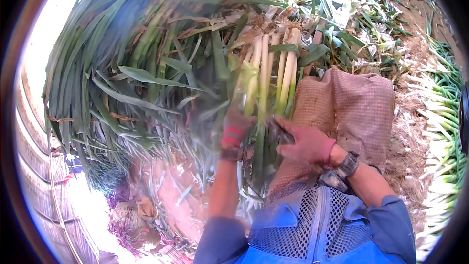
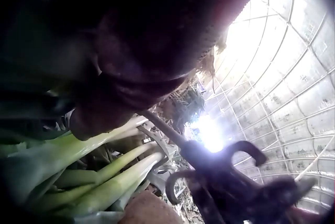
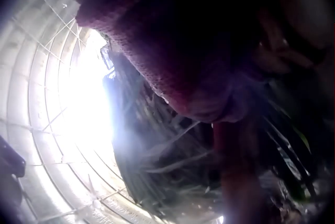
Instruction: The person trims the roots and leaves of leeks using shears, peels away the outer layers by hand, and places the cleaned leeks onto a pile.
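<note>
Several leeks point(image 1: 264, 76) with pale stems and dark green leaves lie between the hands, roots away from the body. My gloved left hand point(image 1: 237, 124), blurred, grips some of them by their green part. In the left wrist view pale leek stems point(image 2: 112, 179) run close below that hand. My gloved right hand point(image 1: 310, 144) holds a dark air blow gun point(image 1: 282, 132) just right of the leeks. Its thin nozzle point(image 2: 162, 129) and hooked body point(image 2: 225, 179) show in the left wrist view. The right wrist view shows mostly the glove point(image 3: 178, 72), in shadow.
A big heap of leeks point(image 1: 137, 58) lies to the left. Brown mesh sacking point(image 1: 361, 102) covers the person's legs at the right. Peeled leaf scraps point(image 1: 332, 5) are strewn at the back. A row of leeks point(image 1: 437, 112) lies along the far right. Ribbed sheeting point(image 1: 41, 176) rises at the left.
</note>
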`<state>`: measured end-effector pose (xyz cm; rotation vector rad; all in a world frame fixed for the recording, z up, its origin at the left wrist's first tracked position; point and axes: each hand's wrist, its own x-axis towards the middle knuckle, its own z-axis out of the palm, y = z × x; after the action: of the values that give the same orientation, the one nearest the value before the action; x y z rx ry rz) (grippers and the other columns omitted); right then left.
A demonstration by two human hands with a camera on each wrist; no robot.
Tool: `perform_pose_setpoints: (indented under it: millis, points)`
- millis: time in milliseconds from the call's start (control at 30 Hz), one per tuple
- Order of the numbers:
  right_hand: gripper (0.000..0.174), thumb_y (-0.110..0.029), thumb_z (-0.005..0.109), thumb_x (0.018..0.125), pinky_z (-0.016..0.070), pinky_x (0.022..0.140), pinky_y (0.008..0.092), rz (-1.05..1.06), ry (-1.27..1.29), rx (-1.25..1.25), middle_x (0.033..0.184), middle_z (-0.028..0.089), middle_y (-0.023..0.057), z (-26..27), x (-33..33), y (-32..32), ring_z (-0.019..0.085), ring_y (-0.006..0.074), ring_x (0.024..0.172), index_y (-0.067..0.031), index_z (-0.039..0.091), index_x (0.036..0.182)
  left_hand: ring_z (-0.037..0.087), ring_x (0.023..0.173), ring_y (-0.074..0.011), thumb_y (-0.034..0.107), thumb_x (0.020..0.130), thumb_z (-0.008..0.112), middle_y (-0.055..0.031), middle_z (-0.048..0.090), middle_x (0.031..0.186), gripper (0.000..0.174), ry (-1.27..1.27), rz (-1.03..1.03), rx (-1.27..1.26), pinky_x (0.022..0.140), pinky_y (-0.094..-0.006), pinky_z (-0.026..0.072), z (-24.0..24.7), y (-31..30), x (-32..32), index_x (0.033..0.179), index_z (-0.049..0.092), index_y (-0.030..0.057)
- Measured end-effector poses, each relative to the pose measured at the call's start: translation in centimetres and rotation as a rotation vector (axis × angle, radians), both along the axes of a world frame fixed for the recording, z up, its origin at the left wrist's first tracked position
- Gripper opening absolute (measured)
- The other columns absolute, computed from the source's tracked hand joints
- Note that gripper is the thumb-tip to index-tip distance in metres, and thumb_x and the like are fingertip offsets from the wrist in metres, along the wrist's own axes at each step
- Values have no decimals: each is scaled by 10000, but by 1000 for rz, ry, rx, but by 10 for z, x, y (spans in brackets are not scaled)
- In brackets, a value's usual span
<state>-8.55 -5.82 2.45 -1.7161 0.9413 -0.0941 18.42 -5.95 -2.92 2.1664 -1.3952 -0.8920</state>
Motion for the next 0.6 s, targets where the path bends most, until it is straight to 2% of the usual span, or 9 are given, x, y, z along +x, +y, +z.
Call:
perform_pose_setpoints:
  millis: [133,200,333,400,433,500,533,600]
  points:
    - [870,-419,697,902,547,934,491,-110,8,11,1107,725,306,-24,17,-29,707,479,1003,-72,360,1625,740,941,-194,113,655,906,-176,770,1103,954,40,61,85,832,-337,588,-8,2,5,1500,496,-51]
    - [860,-417,703,895,549,944,480,-173,-22,-75,1123,729,295,-41,25,-44,713,458,1028,-75,377,1614,746,911,-211,124,663,904,-172,779,1066,947,31,53,52,824,-344,591,-13,2,8,1503,501,-45]
    - [841,-399,703,888,546,957,476,-190,52,-93,1142,730,289,-39,36,-76,711,443,1063,-62,398,1597,746,905,-205,120,679,889,-170,779,1060,906,-46,43,1,815,-340,592,-8,-1,1,1493,524,-37]
    - [866,-395,690,889,549,943,455,-210,105,-87,1136,724,299,-34,39,-88,715,436,1055,-48,368,1615,744,915,-198,128,703,886,-161,780,1068,847,26,24,98,816,-332,591,7,1,-4,1461,551,-53]
    - [846,-386,687,888,556,912,463,-224,83,-100,1076,735,292,-37,43,-92,723,433,1001,-78,383,1615,744,915,-198,128,703,886,-161,780,1068,847,24,25,97,816,-332,591,2,4,-1,1461,551,-53]
    - [810,-383,684,889,553,929,474,-206,150,-81,1090,738,280,-24,41,-89,721,435,1017,-83,412,1590,730,903,-176,132,741,872,-130,778,1077,719,105,21,-38,817,-319,583,-18,12,10,1379,613,-72]
    - [774,-380,682,890,550,945,485,-191,220,-60,1104,741,267,-13,39,-84,719,437,1033,-88,441,1566,730,903,-176,132,741,872,-130,778,1077,719,105,23,-39,817,-319,583,-24,14,14,1379,613,-72]
    - [778,-379,676,894,554,927,494,-154,219,-56,1070,745,259,0,29,-66,725,436,997,-97,429,1576,711,886,-149,134,774,863,-94,774,1064,596,185,-6,-13,812,-292,572,-33,18,23,1296,665,-77]
